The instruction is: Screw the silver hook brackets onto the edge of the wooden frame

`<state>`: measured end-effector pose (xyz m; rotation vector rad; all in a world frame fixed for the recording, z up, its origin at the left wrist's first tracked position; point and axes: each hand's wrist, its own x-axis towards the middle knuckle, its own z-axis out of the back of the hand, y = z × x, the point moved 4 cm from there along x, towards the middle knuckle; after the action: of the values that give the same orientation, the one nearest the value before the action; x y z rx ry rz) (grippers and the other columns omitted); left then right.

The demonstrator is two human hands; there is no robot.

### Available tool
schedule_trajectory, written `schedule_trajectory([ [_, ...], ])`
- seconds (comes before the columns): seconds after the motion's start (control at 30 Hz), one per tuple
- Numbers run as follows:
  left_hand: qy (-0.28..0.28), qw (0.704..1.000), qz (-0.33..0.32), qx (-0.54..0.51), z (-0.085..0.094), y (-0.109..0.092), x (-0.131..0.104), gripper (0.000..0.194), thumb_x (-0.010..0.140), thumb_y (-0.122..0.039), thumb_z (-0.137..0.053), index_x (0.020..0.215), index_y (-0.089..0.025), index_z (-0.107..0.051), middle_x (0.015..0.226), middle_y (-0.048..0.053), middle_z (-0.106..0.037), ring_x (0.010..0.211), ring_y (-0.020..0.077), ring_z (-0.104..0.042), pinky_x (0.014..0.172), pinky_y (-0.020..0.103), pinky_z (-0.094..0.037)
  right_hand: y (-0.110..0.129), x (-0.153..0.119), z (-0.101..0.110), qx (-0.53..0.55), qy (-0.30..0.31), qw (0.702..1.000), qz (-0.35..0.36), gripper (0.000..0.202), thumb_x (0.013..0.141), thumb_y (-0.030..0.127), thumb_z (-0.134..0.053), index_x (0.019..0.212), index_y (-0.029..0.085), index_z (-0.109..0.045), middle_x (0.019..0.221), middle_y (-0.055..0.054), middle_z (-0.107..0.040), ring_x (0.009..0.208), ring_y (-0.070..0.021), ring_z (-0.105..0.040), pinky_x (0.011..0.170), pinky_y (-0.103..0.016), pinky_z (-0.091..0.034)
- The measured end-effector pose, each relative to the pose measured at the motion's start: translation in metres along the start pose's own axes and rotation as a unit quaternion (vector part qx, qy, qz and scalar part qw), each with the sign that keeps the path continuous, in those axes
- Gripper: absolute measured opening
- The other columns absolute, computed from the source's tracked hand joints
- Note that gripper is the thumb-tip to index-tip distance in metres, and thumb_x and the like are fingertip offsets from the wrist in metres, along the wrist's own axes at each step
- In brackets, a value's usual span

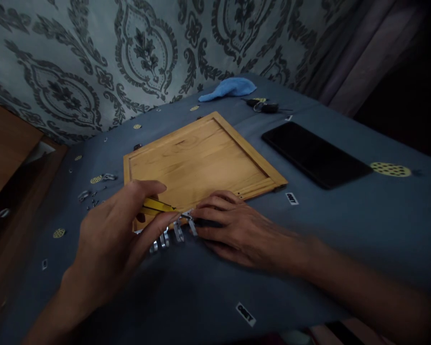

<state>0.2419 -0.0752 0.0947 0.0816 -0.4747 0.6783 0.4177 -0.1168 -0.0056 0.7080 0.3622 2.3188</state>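
My left hand is closed around a slim yellow tool with a black edge, whose exact kind I cannot make out. Its dark tip points right, toward shiny metal fittings along the near edge of a framed wooden panel. My right hand lies over that edge, fingertips closed against the rightmost metal fitting. Part of this fitting is hidden under the fingers. The panel lies flat, its recessed face up.
Right of the panel lies a black phone or tablet. Behind are a blue cloth and a dark tool like a screwdriver. Loose metal fittings and small screws lie left on the blue tablecloth. A patterned wall stands behind.
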Motion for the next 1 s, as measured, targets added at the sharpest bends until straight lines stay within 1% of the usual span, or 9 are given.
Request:
schedule_trajectory([
  [0.07,0.0,1.0,0.008,-0.012,0.0,0.0,-0.001,0.014,0.098,-0.035,-0.061,0.111,-0.03,-0.06,0.093,-0.004,-0.075,0.075,0.0178,-0.075,0.065,0.028,-0.059,0.0,0.0,0.0,-0.001,0.002,1.0,0.0,0.022,0.098,0.02,-0.06,0.116,0.018,-0.072,0.126,-0.01,-0.07,0.118,-0.0264,-0.055,0.109,-0.047,-0.038],
  [0.13,0.002,0.999,0.036,-0.026,0.0,0.002,-0.003,0.018,0.098,-0.034,-0.061,0.115,-0.032,-0.06,0.099,-0.004,-0.076,0.084,0.0194,-0.077,0.07,0.031,-0.06,-0.001,0.0,0.0,-0.002,0.004,1.0,-0.003,0.022,0.099,0.021,-0.059,0.116,0.019,-0.073,0.125,-0.01,-0.07,0.118,-0.0265,-0.055,0.109,-0.047,-0.038],
  [0.27,0.001,0.991,0.092,-0.098,0.0,0.007,-0.008,0.034,0.093,-0.031,-0.068,0.126,-0.036,-0.059,0.112,-0.004,-0.074,0.1,0.0214,-0.074,0.08,0.033,-0.061,-0.001,0.0,0.0,0.001,0.005,1.0,-0.004,0.022,0.1,0.022,-0.059,0.117,0.019,-0.073,0.124,-0.01,-0.07,0.118,-0.0265,-0.055,0.11,-0.047,-0.037],
  [0.37,0.013,0.984,0.087,-0.153,0.0,0.007,-0.008,0.037,0.092,-0.025,-0.07,0.125,-0.037,-0.06,0.111,-0.004,-0.073,0.104,0.0203,-0.073,0.09,0.033,-0.061,-0.001,0.001,0.0,0.002,0.004,1.0,-0.003,0.023,0.1,0.02,-0.058,0.118,0.017,-0.073,0.122,-0.011,-0.07,0.117,-0.0265,-0.056,0.11,-0.047,-0.038],
  [0.43,0.023,0.985,0.07,-0.156,-0.001,0.006,-0.006,0.034,0.093,-0.022,-0.068,0.124,-0.035,-0.06,0.111,-0.004,-0.073,0.105,0.0185,-0.073,0.094,0.031,-0.06,0.0,0.0,0.0,-0.001,0.002,1.0,-0.002,0.023,0.1,0.02,-0.058,0.118,0.017,-0.073,0.123,-0.01,-0.07,0.116,-0.0264,-0.056,0.109,-0.047,-0.038],
  [0.6,0.032,0.995,0.022,-0.093,-0.002,-0.002,-0.001,0.028,0.095,-0.026,-0.066,0.122,-0.03,-0.06,0.111,-0.003,-0.074,0.101,0.0175,-0.074,0.086,0.026,-0.061,0.0,-0.001,0.0,-0.005,0.005,1.0,-0.005,0.021,0.1,0.021,-0.059,0.116,0.02,-0.072,0.122,-0.009,-0.07,0.117,-0.0262,-0.055,0.108,-0.046,-0.039],
  [0.73,-0.002,0.996,0.038,-0.08,-0.002,-0.002,-0.003,0.025,0.094,-0.03,-0.069,0.119,-0.031,-0.064,0.105,-0.003,-0.075,0.095,0.0193,-0.074,0.081,0.029,-0.061,0.0,-0.001,0.0,-0.009,0.011,1.0,-0.006,0.022,0.099,0.022,-0.061,0.118,0.019,-0.072,0.122,-0.01,-0.069,0.117,-0.0259,-0.054,0.11,-0.046,-0.037],
  [0.87,-0.008,0.988,0.069,-0.135,-0.003,0.004,-0.007,0.035,0.092,-0.023,-0.07,0.124,-0.036,-0.063,0.108,-0.005,-0.075,0.1,0.0193,-0.073,0.087,0.031,-0.06,0.0,0.001,0.0,-0.012,0.014,1.0,-0.006,0.022,0.099,0.021,-0.06,0.117,0.018,-0.072,0.118,-0.009,-0.07,0.116,-0.0252,-0.054,0.109,-0.044,-0.037],
  [1.0,0.006,0.978,0.075,-0.193,0.001,0.006,-0.008,0.038,0.091,-0.02,-0.069,0.125,-0.036,-0.063,0.107,-0.004,-0.075,0.101,0.0204,-0.073,0.089,0.034,-0.061,0.0,0.001,0.0,-0.009,0.013,1.0,-0.005,0.021,0.098,0.02,-0.06,0.115,0.018,-0.073,0.119,-0.01,-0.07,0.115,-0.0262,-0.055,0.108,-0.045,-0.038],
])
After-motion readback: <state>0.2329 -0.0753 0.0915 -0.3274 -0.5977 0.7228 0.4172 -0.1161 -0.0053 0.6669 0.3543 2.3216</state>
